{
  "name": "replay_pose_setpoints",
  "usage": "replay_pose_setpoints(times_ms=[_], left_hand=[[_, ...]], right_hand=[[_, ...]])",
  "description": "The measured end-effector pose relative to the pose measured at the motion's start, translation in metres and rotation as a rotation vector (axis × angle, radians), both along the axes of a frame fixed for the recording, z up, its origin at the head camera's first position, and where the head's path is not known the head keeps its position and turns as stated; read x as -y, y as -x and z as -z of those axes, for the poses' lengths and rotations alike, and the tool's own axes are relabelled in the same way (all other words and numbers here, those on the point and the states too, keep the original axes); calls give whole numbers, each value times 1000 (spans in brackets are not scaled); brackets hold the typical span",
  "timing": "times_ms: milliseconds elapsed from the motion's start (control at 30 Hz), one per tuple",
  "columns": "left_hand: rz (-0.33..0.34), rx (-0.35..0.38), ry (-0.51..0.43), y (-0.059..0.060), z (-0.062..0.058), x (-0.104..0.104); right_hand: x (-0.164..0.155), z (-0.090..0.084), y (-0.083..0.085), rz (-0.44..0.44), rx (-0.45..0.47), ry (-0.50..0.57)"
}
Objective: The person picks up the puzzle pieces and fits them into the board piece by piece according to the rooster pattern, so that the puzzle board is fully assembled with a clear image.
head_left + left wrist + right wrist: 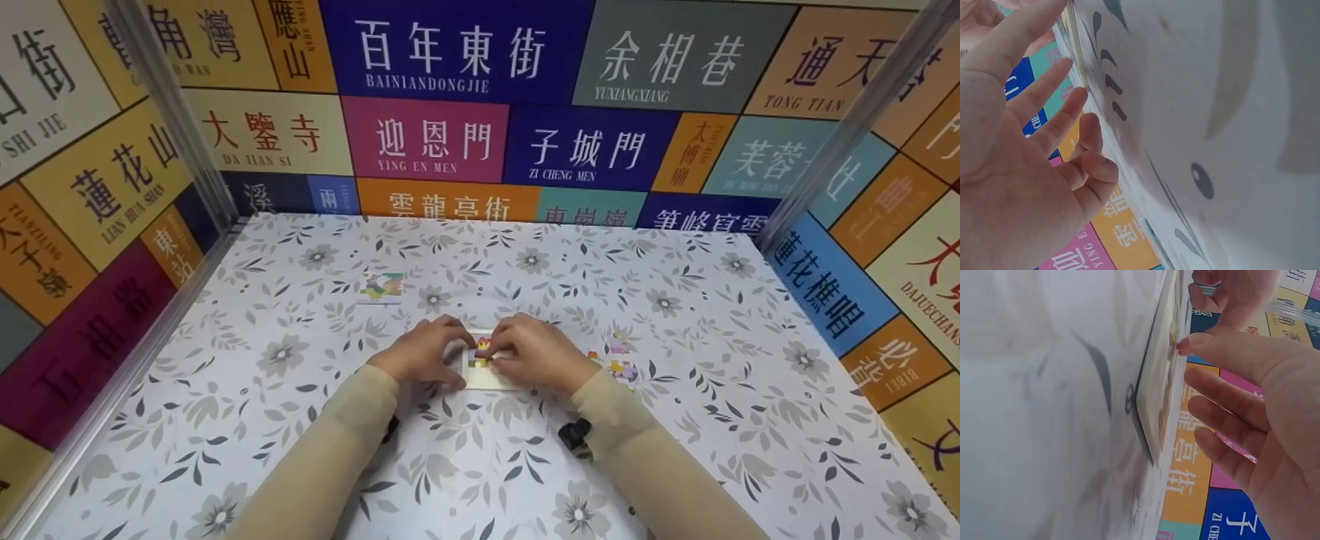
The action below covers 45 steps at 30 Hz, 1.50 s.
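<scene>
A small pale puzzle board (pixel 491 379) lies flat on the table between both hands, with a brightly coloured piece (pixel 482 343) at its upper left part. My left hand (pixel 429 352) spans the board's left side, thumb at the near corner and fingers at the far one, holding it. Over the board, my right hand (pixel 536 352) has thumb and index finger together at a puzzle piece, which the fingers mostly hide. In the right wrist view the thumb (pixel 1230 351) reaches down to the board's top, while the other fingers hang loosely curved.
Several loose puzzle pieces (pixel 621 367) lie to the right of the right hand. A small colourful picture (pixel 381 289) lies farther back on the left. Lettered panels (pixel 427 142) stand behind the flower-patterned table (pixel 450 480) and along both sides.
</scene>
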<state>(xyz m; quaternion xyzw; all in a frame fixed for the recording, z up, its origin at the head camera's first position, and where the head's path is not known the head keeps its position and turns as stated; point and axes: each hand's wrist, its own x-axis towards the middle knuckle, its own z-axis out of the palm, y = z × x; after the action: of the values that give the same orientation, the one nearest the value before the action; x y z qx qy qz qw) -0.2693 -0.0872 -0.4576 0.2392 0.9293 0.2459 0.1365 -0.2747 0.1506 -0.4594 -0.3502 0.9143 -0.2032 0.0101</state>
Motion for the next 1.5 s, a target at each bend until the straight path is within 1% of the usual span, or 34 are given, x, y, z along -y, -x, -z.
replay_pose_setpoints(times_ms=[133,333,467,700,933,1067,1200,1367,1500], left_hand=[[-3,18,13,0,-2,-2],[-21,28,24,1,-3,-2],[-21,25,29,1,-2,-2],[7,-13,17,0,1,-1],[-7,2,13,0,0,-1],[-9,-2,14,1,-2,-1],[-8,-1,19,1,-3,-1],[-14,17,26,0,-2,-1],[-16,26,25,-1,-3,-2]], right_hand=[[-16,-6,-2,30,-2,9],[-38,-8,-5,113,-9,24],[-51,-7,-8,123,-15,32],[-68,-7,-10,152,-26,43],[-84,-9,-9,191,-10,61],[-93,-13,-8,205,-15,46],[-100,-15,-7,224,19,26],[-112,-13,-7,284,66,8],[-122,-11,-7,283,57,-2]])
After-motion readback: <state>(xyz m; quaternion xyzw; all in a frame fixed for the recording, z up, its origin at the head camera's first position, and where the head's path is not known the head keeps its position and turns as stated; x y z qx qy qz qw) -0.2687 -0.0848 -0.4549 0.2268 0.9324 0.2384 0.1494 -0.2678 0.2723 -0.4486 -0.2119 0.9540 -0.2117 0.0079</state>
